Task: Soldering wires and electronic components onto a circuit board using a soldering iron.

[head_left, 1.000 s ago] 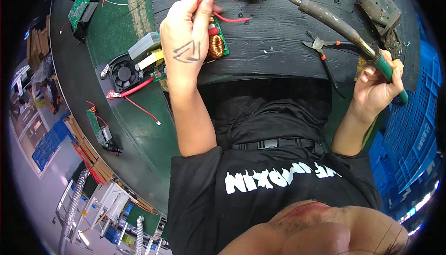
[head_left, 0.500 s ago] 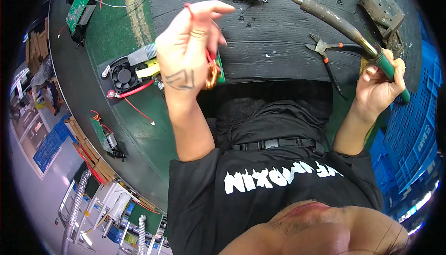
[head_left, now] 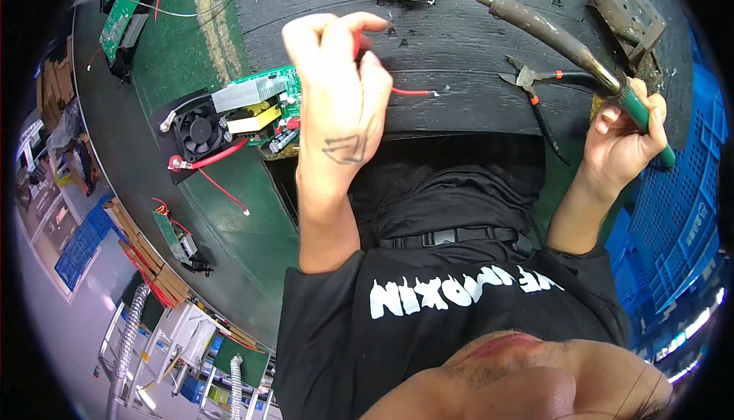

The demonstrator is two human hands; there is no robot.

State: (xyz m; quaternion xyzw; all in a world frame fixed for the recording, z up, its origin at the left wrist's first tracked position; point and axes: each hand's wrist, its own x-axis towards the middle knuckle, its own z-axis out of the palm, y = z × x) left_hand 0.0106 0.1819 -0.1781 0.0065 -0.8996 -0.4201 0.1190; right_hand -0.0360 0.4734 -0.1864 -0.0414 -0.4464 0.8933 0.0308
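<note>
the left hand [head_left: 340, 106] was raised over the near edge of the dark desk [head_left: 459, 45], its grip pinched shut on a red wire [head_left: 409, 92] whose bare tip pointed right, above the desk top. the right hand [head_left: 623, 141] was wrapped tight round the green handle of a soldering iron [head_left: 550, 34], held up at the right with its tip in the air, well apart from the wire. a green circuit board [head_left: 256, 106] with a small fan [head_left: 197, 128] lay just left of the left hand on a green mat [head_left: 172, 45], and side cutters [head_left: 535, 87] rested on the desk below the iron. judging by this, the wire was in hand but no joint had been made; bringing wire, board and iron together was left. compared with a second ago, the left hand had lifted and turned, the board had shown itself more fully from behind it, and the iron had hardly moved.
</note>
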